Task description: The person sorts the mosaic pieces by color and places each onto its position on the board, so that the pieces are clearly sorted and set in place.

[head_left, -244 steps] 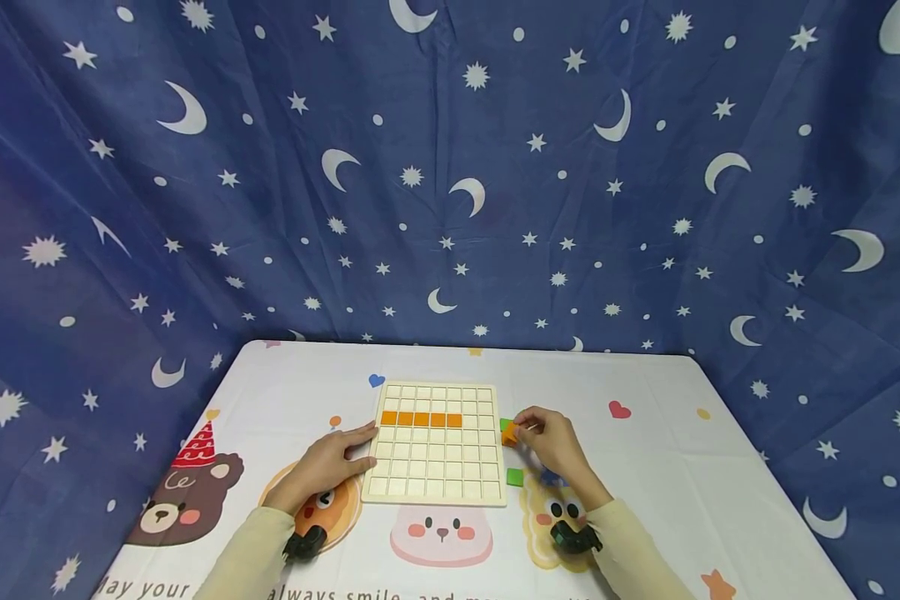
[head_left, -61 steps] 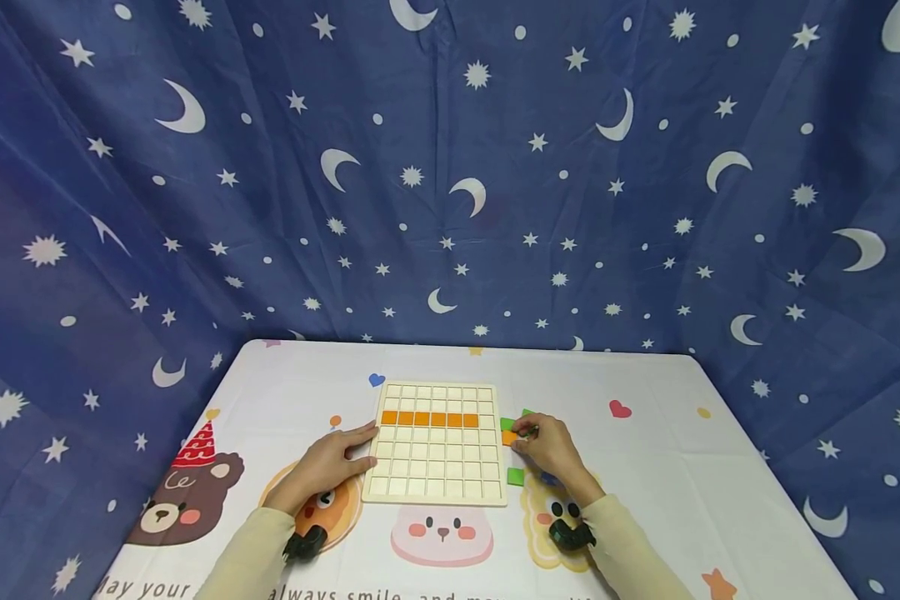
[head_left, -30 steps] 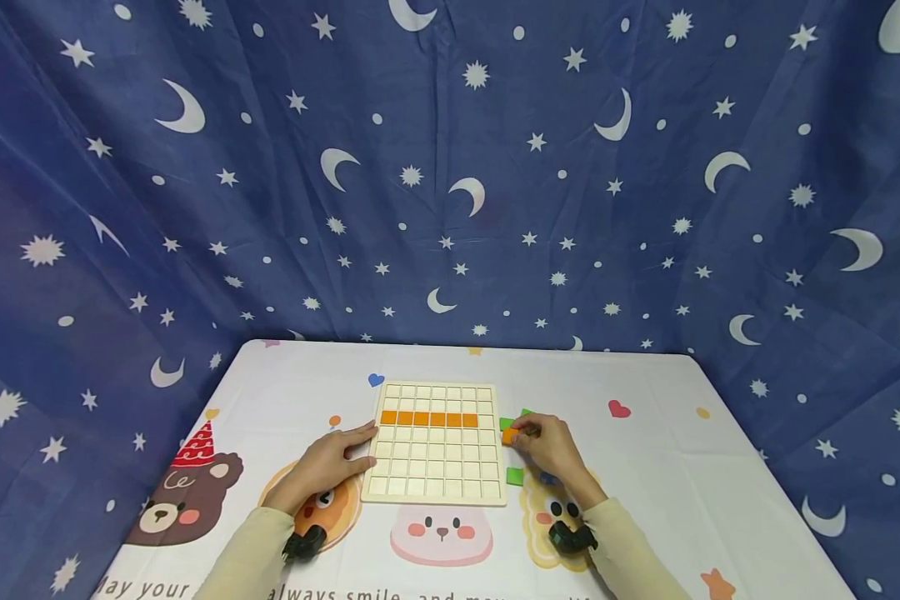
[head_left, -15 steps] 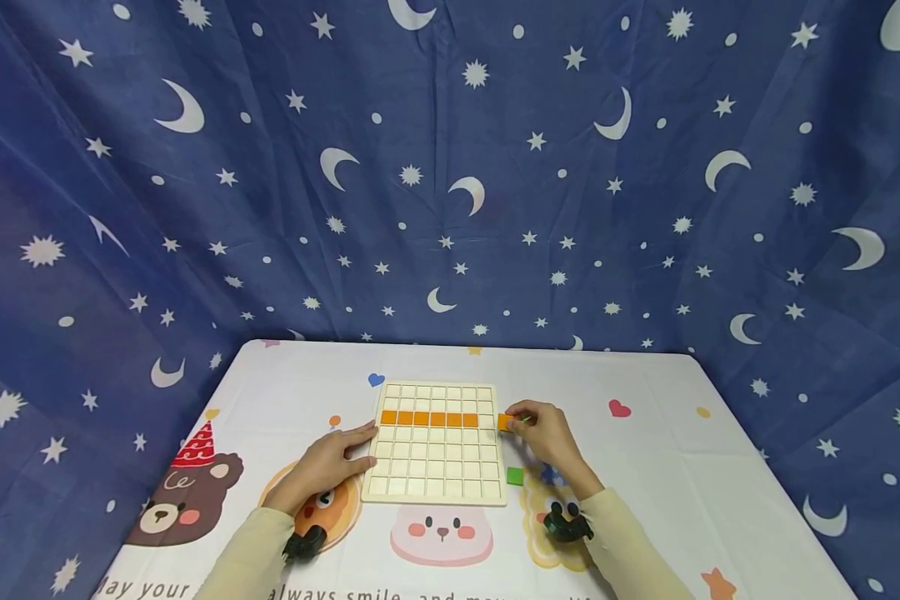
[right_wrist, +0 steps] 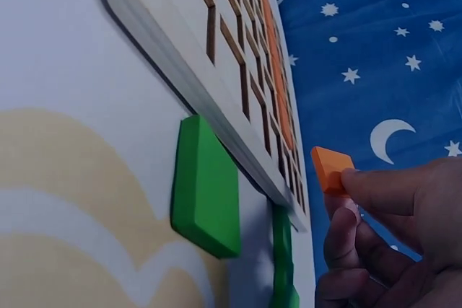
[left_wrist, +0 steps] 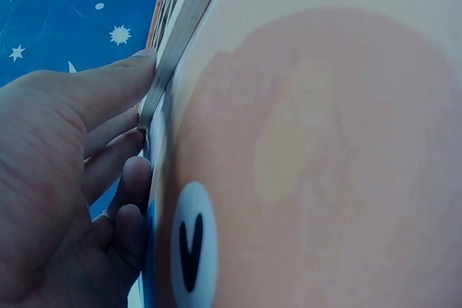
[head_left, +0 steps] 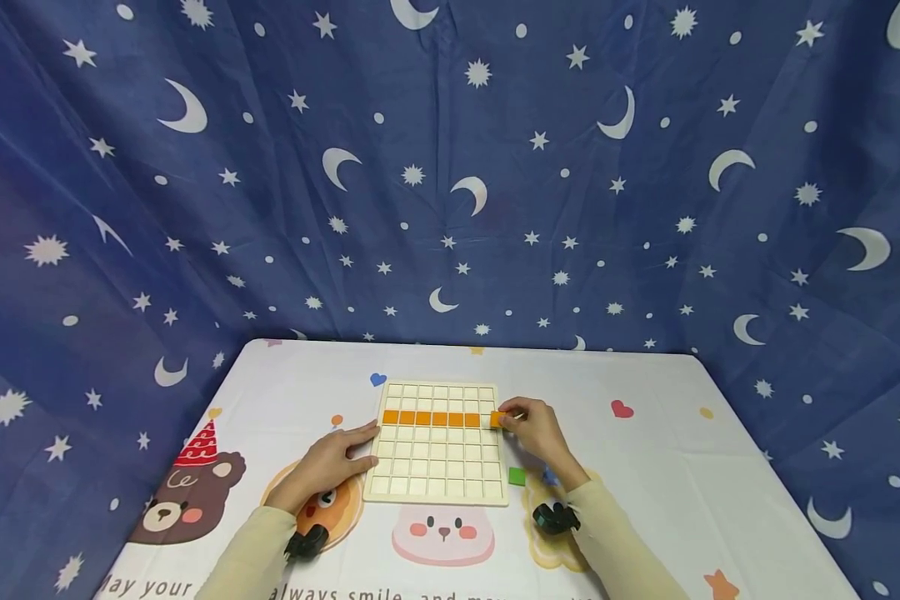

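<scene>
A cream board [head_left: 435,471] with a grid of square recesses lies on the table. Several orange square tiles [head_left: 431,418] form a row in its third line from the far edge, and the cell at that line's right end shows bare. My right hand [head_left: 536,429] pinches one more orange tile [right_wrist: 330,169] between thumb and fingertips, over the board's right border near that cell. Along the left edge of the board, my left hand [head_left: 328,467] rests with extended fingers [left_wrist: 119,88] touching its side.
A green tile [head_left: 517,476] lies beside the board's lower right side. More green pieces [right_wrist: 281,257] lie further along that edge in the right wrist view, mostly hidden by my hand from the head. A printed cloth [head_left: 645,467] covers the table; a blue starry curtain [head_left: 450,167] hangs behind.
Since the oldest frame, one more orange tile has joined the row. My right hand has picked an orange tile from beside the board and moved it left and away. The left hand stays put.
</scene>
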Tool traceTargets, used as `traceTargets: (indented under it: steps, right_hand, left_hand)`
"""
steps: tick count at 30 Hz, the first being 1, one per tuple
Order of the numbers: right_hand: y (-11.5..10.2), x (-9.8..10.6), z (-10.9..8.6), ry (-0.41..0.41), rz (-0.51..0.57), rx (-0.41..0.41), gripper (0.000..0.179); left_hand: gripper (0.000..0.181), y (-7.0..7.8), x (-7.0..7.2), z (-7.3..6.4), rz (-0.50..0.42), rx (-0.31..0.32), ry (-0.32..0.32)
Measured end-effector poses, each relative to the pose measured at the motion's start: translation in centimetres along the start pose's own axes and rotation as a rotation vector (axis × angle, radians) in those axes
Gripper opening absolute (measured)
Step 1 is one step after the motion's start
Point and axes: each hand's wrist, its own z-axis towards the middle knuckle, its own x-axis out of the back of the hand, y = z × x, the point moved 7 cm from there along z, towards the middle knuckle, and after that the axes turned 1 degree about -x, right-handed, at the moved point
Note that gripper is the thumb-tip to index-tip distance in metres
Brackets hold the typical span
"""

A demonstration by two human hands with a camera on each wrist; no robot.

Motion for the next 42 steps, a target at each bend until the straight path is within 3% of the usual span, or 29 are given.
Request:
traceTargets:
  steps: [16, 35, 42]
  right_hand:
    - [0.3, -1.6, 0.9, -0.039, -0.03, -0.001, 0.008]
    - [0.4, -2.0, 1.3, -0.022, -0.141, -0.003, 0.012]
    - [0.2, -2.1, 1.3, -0.025, -0.124, 0.002, 0.012]
  left_hand:
    - [0.06, 0.1, -0.1, 0.1, -0.017, 0.012, 0.001]
    - [0.06, 0.2, 0.0, 0.0, -0.009, 0.002, -0.002]
    - [0.06, 0.0, 0.0, 0.0, -0.014, 0.015, -0.004]
